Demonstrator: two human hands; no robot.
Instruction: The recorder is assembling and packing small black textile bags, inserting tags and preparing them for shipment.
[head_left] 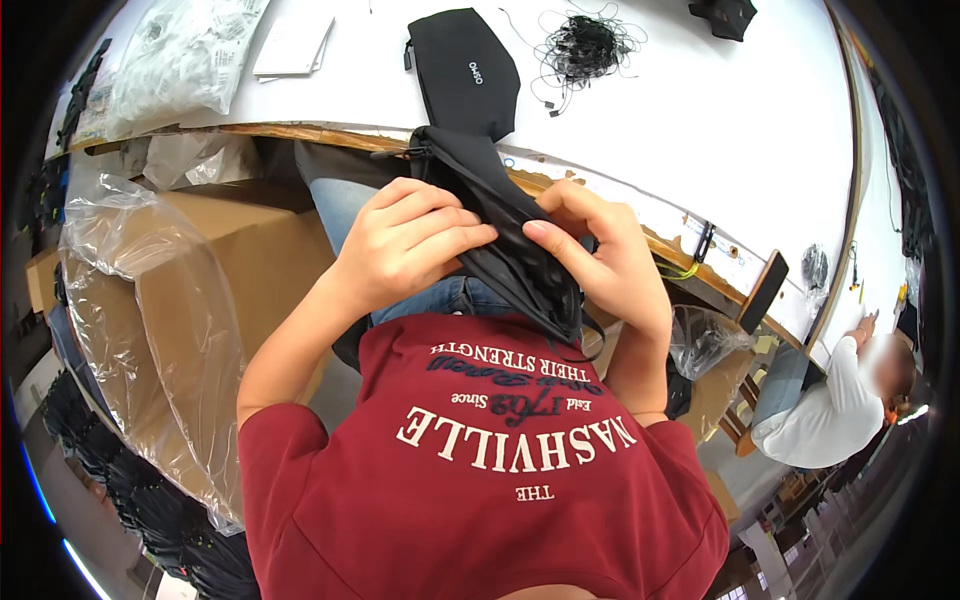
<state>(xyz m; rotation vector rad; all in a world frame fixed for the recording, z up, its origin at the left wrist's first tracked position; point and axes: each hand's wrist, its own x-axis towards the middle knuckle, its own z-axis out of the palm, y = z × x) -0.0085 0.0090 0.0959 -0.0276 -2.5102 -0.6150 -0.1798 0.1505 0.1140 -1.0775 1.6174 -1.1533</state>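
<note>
A black fabric sling bag (465, 85) hangs over the front edge of the white table, its upper end lying flat and its lower end over my lap. My left hand (405, 245) grips the left side of the fabric, fingertips at the opening. Across from it, my right hand (608, 255) pinches the other side between thumb and bent fingers. Between them the bag gapes into dark folds, and its inside is too dark to make out. A zip pull sticks out left near the table edge.
On the white table (690, 120) lie a tangle of thin black cords (588, 50), white papers (293, 46) and a clear bag of packets (185, 60). Cardboard boxes (200, 290) under clear plastic stand at left. A dark phone-like slab (763, 292) juts at the table edge. Another person (825, 420) sits far right.
</note>
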